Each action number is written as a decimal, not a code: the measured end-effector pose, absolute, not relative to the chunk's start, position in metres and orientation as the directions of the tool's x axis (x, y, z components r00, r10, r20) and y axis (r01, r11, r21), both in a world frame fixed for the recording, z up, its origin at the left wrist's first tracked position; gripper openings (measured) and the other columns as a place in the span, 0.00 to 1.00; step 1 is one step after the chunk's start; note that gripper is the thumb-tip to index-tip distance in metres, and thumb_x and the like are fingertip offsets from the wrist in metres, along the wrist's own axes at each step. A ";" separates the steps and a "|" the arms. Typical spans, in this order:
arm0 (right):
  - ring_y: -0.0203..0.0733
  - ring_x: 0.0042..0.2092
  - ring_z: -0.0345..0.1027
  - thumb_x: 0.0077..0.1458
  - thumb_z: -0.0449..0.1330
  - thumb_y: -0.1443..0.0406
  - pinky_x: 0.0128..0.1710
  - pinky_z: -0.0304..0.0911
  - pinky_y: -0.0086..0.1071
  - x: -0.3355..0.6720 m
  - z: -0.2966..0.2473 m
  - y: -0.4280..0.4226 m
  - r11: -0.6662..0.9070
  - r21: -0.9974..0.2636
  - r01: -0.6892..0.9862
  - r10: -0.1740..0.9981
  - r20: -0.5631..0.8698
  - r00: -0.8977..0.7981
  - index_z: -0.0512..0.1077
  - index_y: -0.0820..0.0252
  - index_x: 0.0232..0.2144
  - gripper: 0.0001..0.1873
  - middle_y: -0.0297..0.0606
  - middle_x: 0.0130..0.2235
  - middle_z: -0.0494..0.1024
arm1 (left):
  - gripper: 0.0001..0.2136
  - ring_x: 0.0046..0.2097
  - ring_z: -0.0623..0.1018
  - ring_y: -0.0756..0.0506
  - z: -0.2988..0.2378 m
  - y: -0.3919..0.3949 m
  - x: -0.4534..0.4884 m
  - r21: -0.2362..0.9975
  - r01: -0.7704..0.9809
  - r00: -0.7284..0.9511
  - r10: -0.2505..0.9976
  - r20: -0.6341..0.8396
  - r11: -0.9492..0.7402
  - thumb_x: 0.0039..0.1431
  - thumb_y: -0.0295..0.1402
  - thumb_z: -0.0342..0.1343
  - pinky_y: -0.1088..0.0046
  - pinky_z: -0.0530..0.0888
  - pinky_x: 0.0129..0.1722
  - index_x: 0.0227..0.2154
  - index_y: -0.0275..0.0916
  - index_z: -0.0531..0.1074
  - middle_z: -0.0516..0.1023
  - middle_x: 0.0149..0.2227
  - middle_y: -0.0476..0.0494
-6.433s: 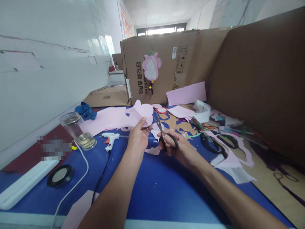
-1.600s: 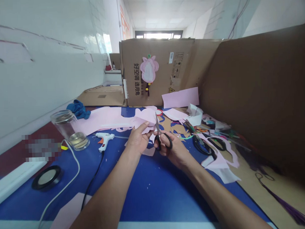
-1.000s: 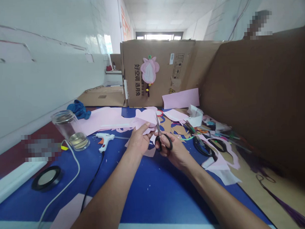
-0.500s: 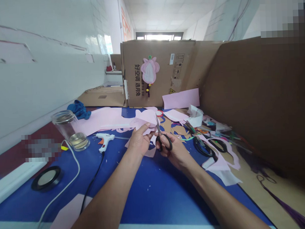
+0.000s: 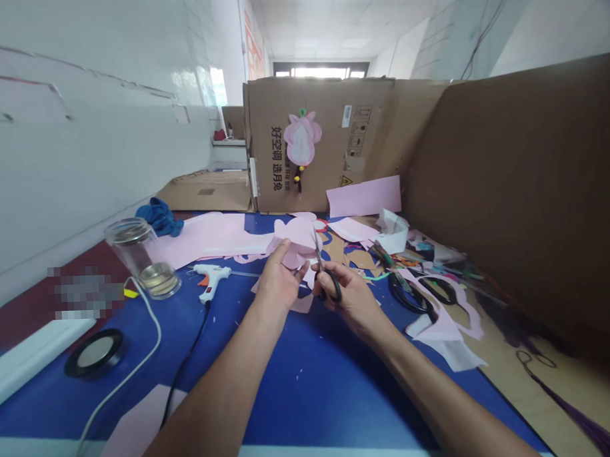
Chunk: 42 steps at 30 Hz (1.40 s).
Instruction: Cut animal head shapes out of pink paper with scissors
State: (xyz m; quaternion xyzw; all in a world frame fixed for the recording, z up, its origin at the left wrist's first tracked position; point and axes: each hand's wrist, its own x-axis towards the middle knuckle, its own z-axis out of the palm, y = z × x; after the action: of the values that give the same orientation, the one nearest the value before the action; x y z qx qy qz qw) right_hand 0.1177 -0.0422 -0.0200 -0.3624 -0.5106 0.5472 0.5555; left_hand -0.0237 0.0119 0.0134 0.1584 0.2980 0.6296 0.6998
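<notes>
A pink sheet with a scalloped outline (image 5: 296, 237), paper or thin foam, is pinched in my left hand (image 5: 279, 281) above the middle of the blue table. My right hand (image 5: 348, 292) is closed round the black handles of the scissors (image 5: 319, 256), whose blades point up along the sheet's right edge. Whether the blades touch the sheet I cannot tell. Pink offcuts (image 5: 302, 302) lie beneath my hands. Just left of my left hand lies a white glue gun (image 5: 212, 278) with a black cord.
A glass jar (image 5: 142, 257), a tape roll (image 5: 95, 354), a white cable and a blue cloth (image 5: 158, 217) are at the left. Pink scraps, wire coils (image 5: 408, 293) and tools clutter the right. Cardboard walls (image 5: 372, 139) stand behind and right; a pink flower-shaped piece (image 5: 302, 139) hangs there.
My left hand has tilted the pink sheet, and its fingers have shifted slightly on it. The scissors have moved a little beside its right edge. The camera view has shifted slightly.
</notes>
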 end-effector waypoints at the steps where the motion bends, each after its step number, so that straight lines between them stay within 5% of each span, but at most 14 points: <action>1: 0.31 0.23 0.57 0.56 0.71 0.50 0.21 0.52 0.26 0.118 -0.020 -0.042 0.143 -0.961 -0.235 0.979 0.171 -0.107 0.77 0.58 0.47 0.23 0.32 0.29 0.77 | 0.12 0.37 0.80 0.45 0.013 0.012 -0.024 0.627 -0.769 -0.025 0.974 -0.225 0.125 0.53 0.34 0.70 0.70 0.77 0.33 0.40 0.40 0.77 0.82 0.41 0.41; 7: 0.32 0.24 0.59 0.56 0.72 0.50 0.21 0.53 0.27 0.121 -0.022 -0.039 0.165 -0.965 -0.205 0.982 0.180 -0.057 0.77 0.57 0.47 0.24 0.32 0.29 0.78 | 0.14 0.30 0.76 0.50 0.012 0.009 -0.025 0.807 -0.590 -0.258 0.947 -0.193 0.004 0.49 0.38 0.71 0.75 0.68 0.28 0.34 0.38 0.75 0.78 0.32 0.47; 15: 0.32 0.23 0.59 0.52 0.73 0.50 0.22 0.55 0.27 0.124 -0.020 -0.040 0.165 -0.970 -0.179 0.985 0.170 -0.011 0.76 0.58 0.47 0.26 0.32 0.29 0.79 | 0.18 0.20 0.66 0.54 0.016 0.001 -0.015 0.816 -0.549 -0.246 0.897 -0.366 0.182 0.51 0.45 0.72 0.77 0.59 0.19 0.31 0.38 0.74 0.71 0.25 0.52; 20: 0.31 0.23 0.59 0.52 0.73 0.50 0.21 0.54 0.27 0.124 -0.019 -0.040 0.174 -0.967 -0.186 0.984 0.176 0.003 0.77 0.58 0.47 0.25 0.33 0.30 0.78 | 0.19 0.23 0.71 0.52 0.012 0.001 -0.015 0.668 -0.697 -0.083 0.897 -0.434 0.259 0.53 0.48 0.72 0.77 0.68 0.22 0.34 0.40 0.72 0.72 0.27 0.51; 24: 0.31 0.23 0.58 0.53 0.73 0.51 0.21 0.54 0.27 0.124 -0.020 -0.038 0.185 -0.962 -0.200 0.982 0.191 -0.011 0.77 0.58 0.46 0.24 0.32 0.29 0.77 | 0.13 0.29 0.77 0.49 0.006 0.002 -0.014 0.562 -0.749 0.106 0.901 -0.420 0.350 0.58 0.41 0.70 0.76 0.71 0.25 0.38 0.39 0.76 0.79 0.34 0.45; 29: 0.31 0.24 0.59 0.54 0.73 0.54 0.22 0.55 0.27 0.125 -0.025 -0.037 0.185 -0.965 -0.187 0.978 0.198 -0.057 0.78 0.57 0.46 0.21 0.32 0.30 0.78 | 0.11 0.36 0.81 0.45 0.006 0.008 -0.019 0.556 -0.777 0.106 0.932 -0.346 0.295 0.61 0.38 0.66 0.73 0.73 0.29 0.44 0.41 0.78 0.83 0.42 0.42; 35: 0.32 0.23 0.58 0.56 0.71 0.52 0.22 0.54 0.28 0.125 -0.028 -0.037 0.184 -0.971 -0.154 0.976 0.199 -0.093 0.78 0.56 0.47 0.20 0.32 0.30 0.79 | 0.11 0.36 0.81 0.43 0.007 0.011 -0.021 0.510 -0.805 0.128 0.929 -0.348 0.302 0.57 0.34 0.69 0.69 0.76 0.31 0.41 0.39 0.77 0.82 0.40 0.40; 42: 0.32 0.23 0.58 0.56 0.71 0.50 0.22 0.53 0.27 0.123 -0.024 -0.039 0.157 -0.972 -0.175 0.978 0.179 -0.112 0.78 0.56 0.48 0.23 0.32 0.29 0.78 | 0.10 0.39 0.82 0.43 0.013 0.010 -0.018 0.545 -0.832 0.015 0.988 -0.154 0.098 0.55 0.24 0.68 0.67 0.80 0.39 0.39 0.37 0.79 0.83 0.40 0.40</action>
State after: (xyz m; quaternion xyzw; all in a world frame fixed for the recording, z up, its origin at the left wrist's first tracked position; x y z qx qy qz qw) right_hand 0.1234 -0.0390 -0.0237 -0.3798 -0.5281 0.5264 0.5476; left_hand -0.0182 0.0102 0.0134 0.1527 0.2546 0.6541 0.6957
